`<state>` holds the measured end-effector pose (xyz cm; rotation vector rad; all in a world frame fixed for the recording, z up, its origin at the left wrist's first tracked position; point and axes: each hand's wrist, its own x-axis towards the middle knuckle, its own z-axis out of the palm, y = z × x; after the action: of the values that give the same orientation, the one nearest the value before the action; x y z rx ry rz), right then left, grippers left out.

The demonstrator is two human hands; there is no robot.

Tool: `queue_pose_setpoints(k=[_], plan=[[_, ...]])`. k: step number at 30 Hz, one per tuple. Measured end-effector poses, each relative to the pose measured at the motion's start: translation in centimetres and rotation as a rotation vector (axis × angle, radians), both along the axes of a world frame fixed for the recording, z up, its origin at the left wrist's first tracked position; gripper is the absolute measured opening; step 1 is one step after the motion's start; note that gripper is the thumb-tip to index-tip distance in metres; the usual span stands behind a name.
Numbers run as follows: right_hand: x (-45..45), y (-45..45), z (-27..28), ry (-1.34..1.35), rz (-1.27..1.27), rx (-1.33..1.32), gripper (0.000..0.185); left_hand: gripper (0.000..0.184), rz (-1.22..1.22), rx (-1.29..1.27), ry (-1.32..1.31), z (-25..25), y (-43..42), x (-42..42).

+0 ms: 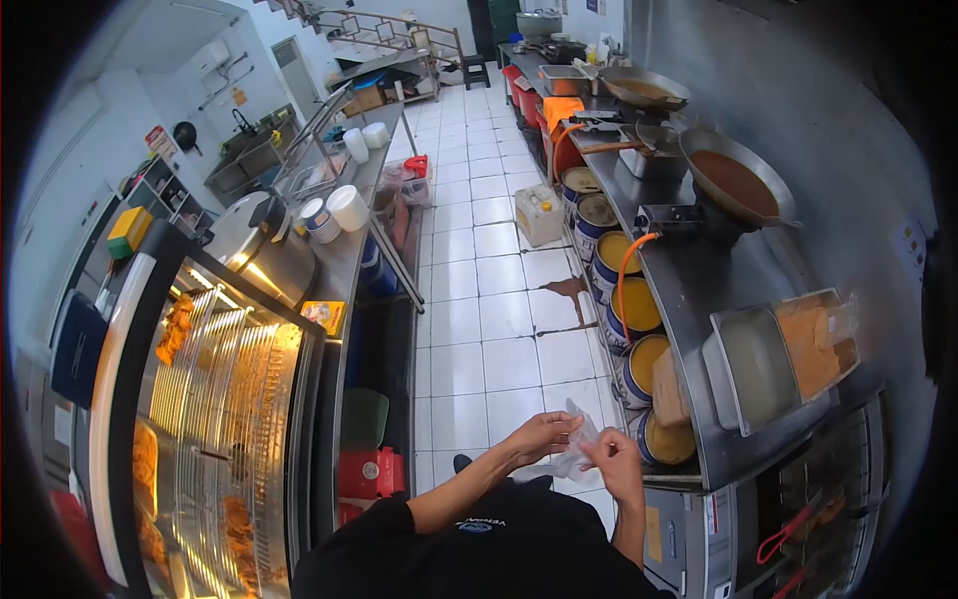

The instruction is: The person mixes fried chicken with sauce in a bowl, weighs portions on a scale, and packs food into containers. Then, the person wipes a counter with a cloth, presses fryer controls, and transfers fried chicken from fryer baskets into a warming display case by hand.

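Observation:
A crumpled piece of thin, see-through plastic [573, 464] hangs in front of my body; whether it is a bag or a disposable glove I cannot tell. My left hand [542, 437] pinches its left side with the fingertips closed. On the other side, my right hand [616, 462] grips the plastic between thumb and fingers. Both hands are close together above the tiled floor, with part of the plastic sticking up between them.
To the left stands a lit warming cabinet [215, 399] with fried food on racks. The right-hand steel counter [689, 299] carries woks and a two-part tray [750, 371]; several open buckets [636, 304] line its base. A jerrycan [540, 216] stands on the aisle floor.

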<state>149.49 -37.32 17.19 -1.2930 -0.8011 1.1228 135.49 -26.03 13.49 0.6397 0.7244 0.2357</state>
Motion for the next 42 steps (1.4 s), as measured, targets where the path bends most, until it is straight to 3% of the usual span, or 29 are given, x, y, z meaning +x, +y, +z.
queue_pose_setpoints(k=[3, 4, 7, 8, 11, 12, 15, 16, 19, 23, 24, 28, 31, 32, 35, 36, 39, 42], plan=[[2.6, 0.3, -2.3, -0.420, -0.270, -0.205, 0.037, 0.018, -0.021, 0.089, -0.073, -0.7, -0.5, 0.5], [2.8, 0.7, -3.2, -0.795, -0.327, -0.266, 0.033, 0.017, -0.042, 0.148, -0.097, -1.1, -1.0, 0.9], [3.2, -0.8, -2.7, -1.038, -0.213, -0.125, 0.023, 0.020, -0.131, 0.702, 0.005, -2.1, -1.8, 2.2], [3.1, -1.4, -0.3, -1.071, -0.227, -0.124, 0.018, 0.022, -0.077, 0.781, -0.005, -2.2, -2.2, 2.3], [2.1, -1.2, 4.4, -0.756, -0.279, -0.073, 0.016, 0.018, -0.104, 0.838, 0.274, 0.7, -2.7, 2.5], [2.5, -1.1, 1.2, -0.653, -0.214, 0.015, 0.014, 0.017, -0.059, 0.926, 0.261, 0.5, -2.6, 2.8], [2.1, 0.0, -5.4, -0.286, -0.041, -0.070, 0.013, 0.016, 0.022, 1.133, 0.272, -0.4, -3.2, 2.9], [2.2, 0.0, -3.9, -0.333, 0.049, -0.211, 0.016, 0.017, 0.025, 1.171, 0.303, -0.5, -3.2, 2.7], [2.6, -0.2, -4.9, -0.957, 0.340, -0.185, 0.020, 0.017, 0.028, 1.280, 0.333, -1.9, -4.1, 2.5], [1.8, -0.3, -7.1, -1.104, 0.159, -0.280, 0.026, 0.017, -0.006, 1.423, 0.345, -2.9, -5.3, 3.6], [3.2, 0.1, -10.0, -1.071, 0.212, -0.306, 0.024, 0.017, -0.040, 1.433, 0.346, -2.8, -5.3, 3.4], [5.0, 0.0, -5.8, -0.230, 0.210, -0.609, 0.019, 0.017, -0.144, 1.473, 0.393, -2.9, -5.5, 3.7], [4.4, -0.9, -9.2, 0.263, -0.126, -0.322, 0.016, 0.016, -0.190, 1.552, 0.361, -3.4, -5.4, 4.3], [4.3, -0.8, -9.4, 0.380, -0.246, -0.209, 0.024, 0.016, -0.173, 1.542, 0.350, -3.8, -5.2, 4.6], [4.3, -0.6, -11.1, 0.376, -0.499, -0.038, 0.030, 0.018, -0.134, 1.548, 0.326, -3.8, -5.0, 4.9], [4.4, -0.9, -11.4, 0.435, -0.469, -0.006, 0.034, 0.020, -0.118, 1.570, 0.319, -3.6, -5.3, 5.0], [3.1, -0.4, -10.6, 0.498, -0.568, 0.042, 0.022, 0.019, -0.104, 1.634, 0.239, -3.8, -5.3, 6.1], [0.9, -0.7, -8.1, 0.634, -0.502, 0.021, 0.038, 0.018, -0.155, 1.654, 0.212, -4.1, -4.7, 6.4]])
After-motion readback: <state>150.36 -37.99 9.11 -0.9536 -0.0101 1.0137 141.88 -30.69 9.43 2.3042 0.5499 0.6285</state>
